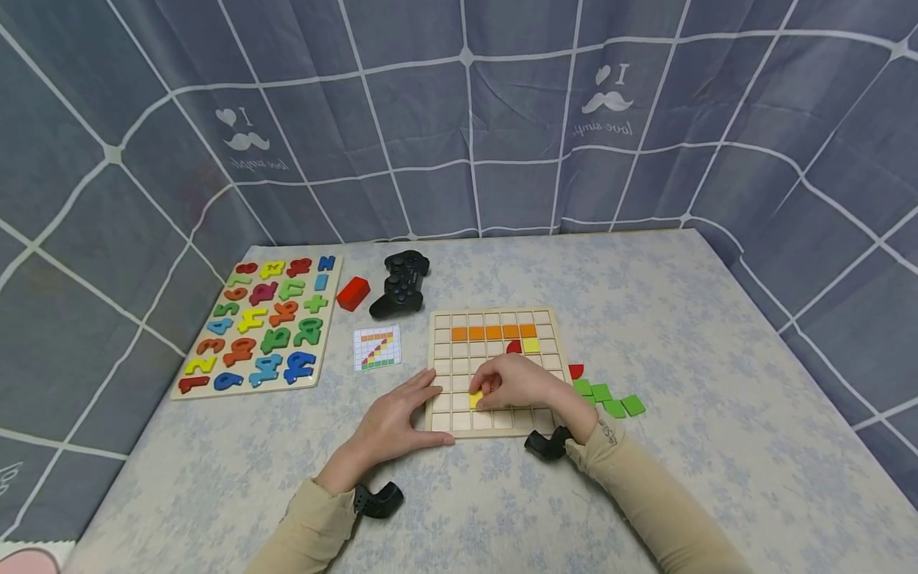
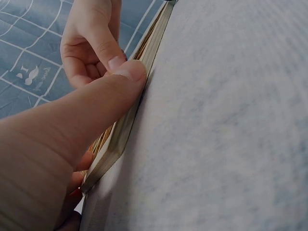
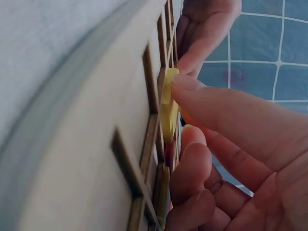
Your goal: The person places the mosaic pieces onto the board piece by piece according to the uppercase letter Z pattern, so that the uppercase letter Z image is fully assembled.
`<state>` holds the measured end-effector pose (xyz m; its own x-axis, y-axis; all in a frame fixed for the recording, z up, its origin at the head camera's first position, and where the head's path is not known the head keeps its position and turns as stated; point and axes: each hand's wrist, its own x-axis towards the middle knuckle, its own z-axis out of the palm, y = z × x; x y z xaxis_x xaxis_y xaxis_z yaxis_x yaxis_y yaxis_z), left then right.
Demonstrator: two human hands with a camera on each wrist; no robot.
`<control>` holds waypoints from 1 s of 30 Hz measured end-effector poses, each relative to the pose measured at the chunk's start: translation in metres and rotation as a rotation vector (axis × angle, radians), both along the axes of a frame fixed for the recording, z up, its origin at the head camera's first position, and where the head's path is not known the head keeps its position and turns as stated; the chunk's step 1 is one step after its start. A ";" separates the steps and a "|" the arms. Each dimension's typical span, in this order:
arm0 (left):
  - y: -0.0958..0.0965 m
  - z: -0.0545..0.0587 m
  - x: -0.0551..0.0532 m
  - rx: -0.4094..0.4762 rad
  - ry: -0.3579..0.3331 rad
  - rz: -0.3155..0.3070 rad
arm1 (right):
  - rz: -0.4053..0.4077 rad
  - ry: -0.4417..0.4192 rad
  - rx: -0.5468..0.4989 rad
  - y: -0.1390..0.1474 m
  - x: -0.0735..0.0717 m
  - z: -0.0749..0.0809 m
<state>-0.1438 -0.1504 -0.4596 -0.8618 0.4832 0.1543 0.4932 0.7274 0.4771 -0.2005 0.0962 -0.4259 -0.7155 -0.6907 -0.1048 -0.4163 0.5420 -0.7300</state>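
Note:
A wooden grid board lies on the table with orange squares in a row, a yellow square and a red quarter-round piece. My right hand is over its lower part, pinching a yellow tile at a grid cell; in the right wrist view the thumb touches the tile's edge. My left hand rests at the board's lower left corner, fingers extended along the left side and thumb against the front edge. The right hand hides several cells.
Right of the board lie several green tiles and a red piece. Left of it are a pattern card, a red block, a black game controller and a number puzzle board. Curtains surround the table.

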 end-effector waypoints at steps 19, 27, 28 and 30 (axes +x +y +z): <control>0.001 0.001 0.000 -0.009 0.002 0.005 | 0.014 -0.061 -0.107 0.035 -0.016 0.016; 0.000 0.001 0.000 -0.008 -0.003 0.003 | -0.016 -0.163 -0.143 0.096 -0.028 0.031; 0.000 0.001 0.000 -0.007 -0.006 0.004 | -0.022 -0.175 -0.151 0.103 -0.029 0.032; 0.000 0.001 0.000 -0.005 -0.013 0.006 | -0.033 -0.205 -0.171 0.114 -0.031 0.031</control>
